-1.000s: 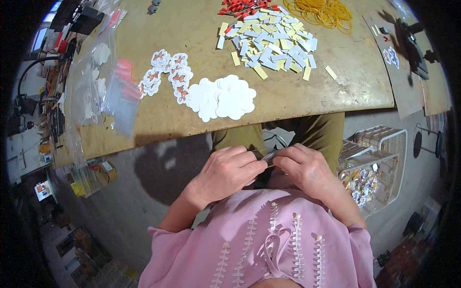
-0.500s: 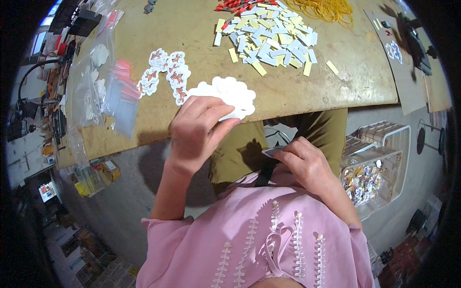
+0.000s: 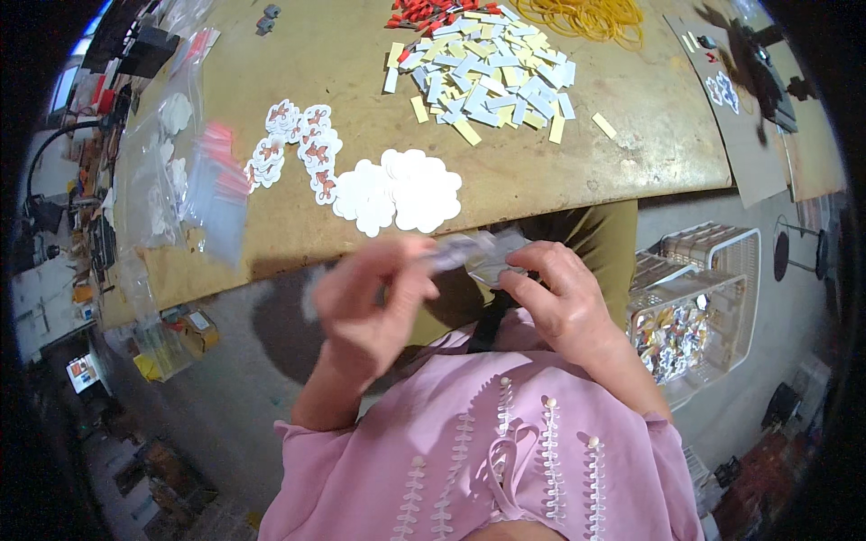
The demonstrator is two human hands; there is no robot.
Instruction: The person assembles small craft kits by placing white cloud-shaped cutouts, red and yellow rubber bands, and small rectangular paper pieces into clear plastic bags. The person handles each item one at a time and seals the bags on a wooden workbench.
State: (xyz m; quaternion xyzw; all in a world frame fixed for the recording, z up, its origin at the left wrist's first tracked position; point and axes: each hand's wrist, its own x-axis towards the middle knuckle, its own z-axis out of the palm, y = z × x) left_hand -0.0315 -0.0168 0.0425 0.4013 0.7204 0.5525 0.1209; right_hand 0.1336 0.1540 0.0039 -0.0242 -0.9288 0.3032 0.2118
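Observation:
Over my lap, my right hand pinches a clear plastic bag. My left hand is smeared by motion, its fingers closed at the bag's left side. A blurred greyish-purple piece lies between the two hands; what it is cannot be made out. Just beyond, at the table's front edge, are two overlapping stacks of white scalloped cards, a left stack and a right stack. Farther left, rows of scalloped cards with a reddish-brown animal picture lie fanned out.
A heap of yellow and pale-blue strips covers the table's middle, with red-tipped clips and yellow rubber bands behind. Clear bags with pink tops lie at the left. White plastic baskets stand on the floor at right.
My left hand has left the white card stacks and come down toward my right hand. Both stacks now show fully. The bag at my right hand has risen and spread into view.

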